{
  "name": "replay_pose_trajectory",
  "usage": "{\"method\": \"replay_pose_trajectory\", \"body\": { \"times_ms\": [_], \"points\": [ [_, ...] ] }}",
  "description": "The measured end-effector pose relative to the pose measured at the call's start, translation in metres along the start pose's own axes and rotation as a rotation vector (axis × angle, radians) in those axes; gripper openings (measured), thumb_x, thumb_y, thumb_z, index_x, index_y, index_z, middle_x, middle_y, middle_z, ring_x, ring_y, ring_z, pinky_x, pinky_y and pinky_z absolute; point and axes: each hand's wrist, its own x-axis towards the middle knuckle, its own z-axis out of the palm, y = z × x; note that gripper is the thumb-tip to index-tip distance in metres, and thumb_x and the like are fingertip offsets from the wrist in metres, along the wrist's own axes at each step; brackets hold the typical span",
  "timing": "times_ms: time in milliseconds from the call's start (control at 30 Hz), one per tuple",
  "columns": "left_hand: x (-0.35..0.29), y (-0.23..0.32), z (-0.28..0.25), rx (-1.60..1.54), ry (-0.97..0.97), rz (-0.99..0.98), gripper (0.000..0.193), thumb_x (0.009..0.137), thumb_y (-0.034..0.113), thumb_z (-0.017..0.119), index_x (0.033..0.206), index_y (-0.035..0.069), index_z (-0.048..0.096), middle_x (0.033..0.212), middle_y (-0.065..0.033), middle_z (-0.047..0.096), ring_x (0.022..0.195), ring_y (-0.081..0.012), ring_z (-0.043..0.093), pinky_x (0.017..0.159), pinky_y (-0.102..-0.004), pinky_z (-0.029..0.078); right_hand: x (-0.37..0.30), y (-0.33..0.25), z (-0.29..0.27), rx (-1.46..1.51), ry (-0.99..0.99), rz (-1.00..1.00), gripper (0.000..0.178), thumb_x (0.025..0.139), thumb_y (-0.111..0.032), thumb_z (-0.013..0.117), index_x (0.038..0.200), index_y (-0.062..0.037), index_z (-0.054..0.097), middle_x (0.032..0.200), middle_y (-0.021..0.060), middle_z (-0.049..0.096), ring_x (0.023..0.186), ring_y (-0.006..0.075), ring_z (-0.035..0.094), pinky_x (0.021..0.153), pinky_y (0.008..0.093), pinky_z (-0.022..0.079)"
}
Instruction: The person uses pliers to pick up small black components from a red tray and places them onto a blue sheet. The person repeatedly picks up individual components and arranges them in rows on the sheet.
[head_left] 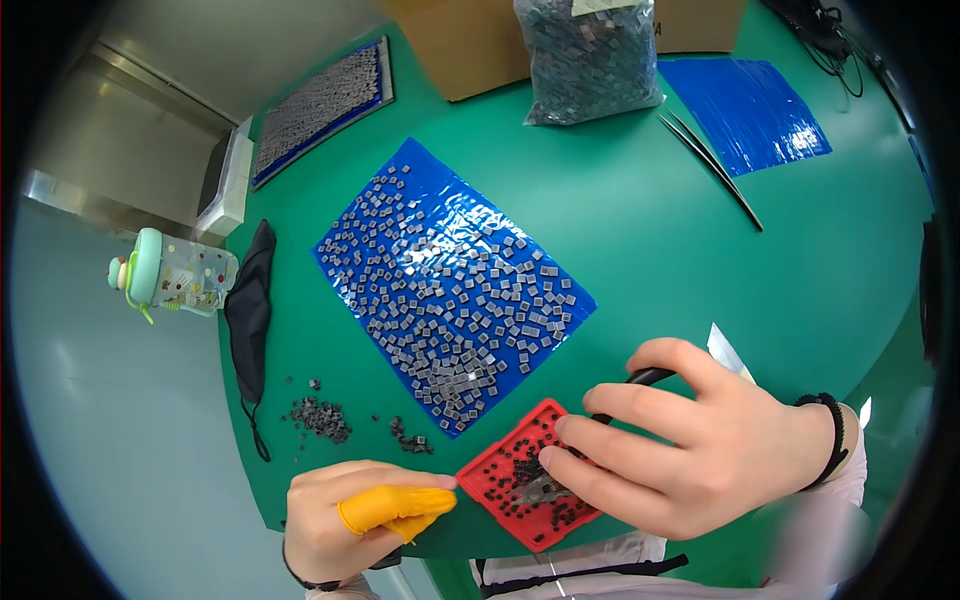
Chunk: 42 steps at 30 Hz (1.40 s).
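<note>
My right hand point(670, 440) is wrapped round the black handles of a small pair of pliers point(541, 490). Their metal jaws point down into a shallow red tray point(494, 463) scattered with small black pieces point(520, 470). At the tray's left corner is my left hand point(350, 515), with yellow finger cots point(395, 508) on some fingers. Its fingers are pressed together; whatever is between them, if anything, is hidden. Beyond the tray lies a blue sheet point(425, 175) strewn with many small grey square pieces point(455, 380).
Left of the tray are piles of dark bits point(320, 418), a black mask point(250, 310) and a clear bottle point(190, 275). Farther back are a panel of grey pieces point(320, 110), a filled plastic bag point(590, 65), a cardboard box point(455, 50), tweezers point(715, 175) and another blue sheet point(745, 115).
</note>
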Motion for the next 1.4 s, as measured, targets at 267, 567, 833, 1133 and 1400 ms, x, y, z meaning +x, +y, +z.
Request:
{"method": "replay_pose_trajectory", "body": {
  "times_ms": [267, 567, 833, 1133, 1400],
  "points": [
    [-0.003, -0.013, 0.026, -1.066, 0.075, -0.202, 0.038, 0.074, -0.006, 0.075, 0.109, -0.007, 0.06, 0.094, -0.0209, 0.069, 0.089, -0.0258, 0.069, 0.082, -0.0363, 0.057, 0.011, -0.007, -0.009, -0.039, 0.213, 0.11, 0.026, 0.073, -0.02, 0.065, 0.099, -0.0163, 0.07, 0.098, -0.0004, 0.064, 0.087, 0.0177, 0.057, 0.067, 0.035, 0.044],
    [-0.007, -0.022, 0.041, -1.44, -0.088, -0.273, 0.046, 0.076, -0.006, 0.073, 0.118, -0.009, 0.053, 0.096, -0.0218, 0.069, 0.09, -0.0223, 0.069, 0.082, -0.0313, 0.056, 0.012, -0.009, -0.006, -0.127, 0.197, 0.052, 0.025, 0.073, -0.017, 0.062, 0.096, -0.0184, 0.071, 0.098, -0.0021, 0.064, 0.087, 0.0166, 0.057, 0.065, 0.0347, 0.043],
    [-0.005, -0.009, 0.043, -1.352, 0.032, -0.501, 0.041, 0.068, -0.004, 0.08, 0.103, -0.007, 0.058, 0.08, -0.0201, 0.07, 0.071, -0.0221, 0.07, 0.067, -0.0317, 0.059, 0.011, -0.01, -0.005, -0.128, 0.175, 0.048, 0.024, 0.073, -0.016, 0.063, 0.095, -0.0181, 0.071, 0.096, -0.0024, 0.063, 0.087, 0.016, 0.056, 0.066, 0.035, 0.041],
    [-0.003, -0.01, 0.043, -1.302, -0.022, -0.384, 0.032, 0.073, -0.002, 0.077, 0.102, -0.008, 0.063, 0.09, -0.017, 0.07, 0.081, -0.0199, 0.069, 0.076, -0.0311, 0.057, 0.008, -0.01, -0.003, -0.153, 0.203, 0.041, 0.021, 0.072, -0.017, 0.067, 0.093, -0.0176, 0.07, 0.089, -0.0029, 0.061, 0.081, 0.0155, 0.052, 0.064, 0.0348, 0.036],
    [-0.009, -0.028, 0.054, -1.53, -0.303, -0.183, 0.023, 0.089, 0.003, 0.063, 0.11, -0.001, 0.057, 0.108, -0.0094, 0.059, 0.098, -0.0156, 0.059, 0.087, -0.0314, 0.051, 0.01, -0.011, -0.005, -0.191, 0.2, -0.002, 0.023, 0.072, -0.015, 0.068, 0.095, -0.0195, 0.068, 0.089, -0.0033, 0.061, 0.081, 0.0149, 0.05, 0.065, 0.036, 0.034]
  ]
}}
